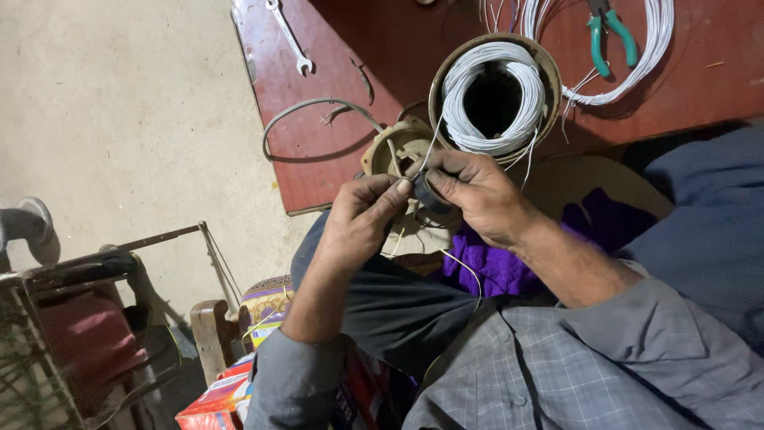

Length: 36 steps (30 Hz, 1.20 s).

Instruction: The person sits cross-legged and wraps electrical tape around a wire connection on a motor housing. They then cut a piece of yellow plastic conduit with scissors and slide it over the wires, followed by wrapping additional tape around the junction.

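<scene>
Both hands meet near the middle of the frame, just below the edge of the reddish-brown table [334, 159]. The right hand [469, 191] is closed around a small dark roll of tape [430, 193], gripping it between thumb and fingers. The left hand [362, 215] pinches narrow at the fingertips, touching the roll and a thin white wire [430, 147] that runs up from it to the round motor housing [493, 95] at the upper centre. White wire coils line the inside of that housing. Just left of it lies a smaller round metal cover [398, 143], partly hidden by the hands. On the table, a spanner [290, 40] lies at the upper left, green-handled pliers [609, 32] and a loose bundle of white wire [637, 64] at the upper right. A purple cloth [493, 267] sits under the right wrist.
</scene>
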Each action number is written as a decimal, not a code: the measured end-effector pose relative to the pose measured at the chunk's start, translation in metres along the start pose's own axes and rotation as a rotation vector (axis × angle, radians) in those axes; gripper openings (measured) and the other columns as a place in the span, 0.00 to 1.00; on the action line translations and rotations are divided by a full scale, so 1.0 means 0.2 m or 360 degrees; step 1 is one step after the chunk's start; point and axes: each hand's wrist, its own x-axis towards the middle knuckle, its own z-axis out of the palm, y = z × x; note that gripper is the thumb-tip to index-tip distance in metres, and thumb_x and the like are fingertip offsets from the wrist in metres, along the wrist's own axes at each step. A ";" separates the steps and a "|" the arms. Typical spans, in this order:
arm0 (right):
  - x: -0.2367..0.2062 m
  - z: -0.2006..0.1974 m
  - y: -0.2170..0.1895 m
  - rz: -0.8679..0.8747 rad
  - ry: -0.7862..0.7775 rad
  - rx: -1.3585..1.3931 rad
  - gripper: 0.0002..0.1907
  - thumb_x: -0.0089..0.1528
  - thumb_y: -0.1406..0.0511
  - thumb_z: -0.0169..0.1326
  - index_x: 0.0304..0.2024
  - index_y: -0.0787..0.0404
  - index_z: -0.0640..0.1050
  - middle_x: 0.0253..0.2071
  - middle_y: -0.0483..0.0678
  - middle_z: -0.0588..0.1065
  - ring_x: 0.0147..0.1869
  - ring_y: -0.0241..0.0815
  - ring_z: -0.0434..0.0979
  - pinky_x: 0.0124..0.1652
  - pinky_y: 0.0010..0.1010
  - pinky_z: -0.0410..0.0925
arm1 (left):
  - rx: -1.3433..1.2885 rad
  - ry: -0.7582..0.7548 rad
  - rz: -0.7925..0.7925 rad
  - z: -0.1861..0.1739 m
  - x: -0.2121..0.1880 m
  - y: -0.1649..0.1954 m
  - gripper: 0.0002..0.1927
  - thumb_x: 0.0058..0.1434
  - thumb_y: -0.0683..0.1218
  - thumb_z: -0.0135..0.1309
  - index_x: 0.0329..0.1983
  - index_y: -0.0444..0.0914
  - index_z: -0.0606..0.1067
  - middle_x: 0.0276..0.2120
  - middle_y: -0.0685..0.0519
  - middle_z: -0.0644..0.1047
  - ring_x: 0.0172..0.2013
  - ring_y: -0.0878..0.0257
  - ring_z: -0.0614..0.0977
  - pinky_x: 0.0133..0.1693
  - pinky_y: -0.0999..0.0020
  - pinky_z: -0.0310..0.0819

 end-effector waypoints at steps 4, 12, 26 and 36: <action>-0.02 -0.01 -0.05 0.0028 0.0166 0.0046 0.10 0.73 0.68 0.50 0.46 0.70 0.80 0.38 0.50 0.78 0.38 0.35 0.77 0.39 0.25 0.71 | 0.0759 0.0272 0.0606 0.06 -0.01 0.01 0.07 0.68 0.45 0.59 0.42 0.35 0.81 0.29 0.56 0.77 0.32 0.63 0.75 0.36 0.67 0.68; -0.03 0.06 -0.25 0.0381 0.0201 0.0300 0.16 0.70 0.62 0.47 0.48 0.66 0.80 0.35 0.50 0.80 0.32 0.38 0.79 0.34 0.30 0.74 | 0.1539 0.0611 0.1310 0.10 0.01 0.03 0.09 0.59 0.39 0.60 0.43 0.35 0.77 0.34 0.48 0.76 0.41 0.49 0.78 0.53 0.50 0.69; 0.03 0.15 -0.01 -0.0101 0.0233 -0.0090 0.17 0.68 0.63 0.49 0.57 0.64 0.76 0.49 0.44 0.77 0.51 0.33 0.76 0.50 0.26 0.71 | 0.0773 0.0472 0.0484 0.17 -0.10 0.06 0.06 0.66 0.40 0.60 0.44 0.33 0.79 0.28 0.51 0.80 0.30 0.66 0.78 0.34 0.69 0.75; -0.04 0.06 0.01 0.0123 0.0122 0.0127 0.14 0.72 0.66 0.46 0.58 0.62 0.76 0.43 0.42 0.77 0.43 0.30 0.75 0.42 0.25 0.69 | 0.0163 0.0223 0.0395 0.10 -0.06 -0.02 0.17 0.72 0.39 0.53 0.64 0.33 0.74 0.35 0.58 0.74 0.35 0.73 0.72 0.37 0.79 0.66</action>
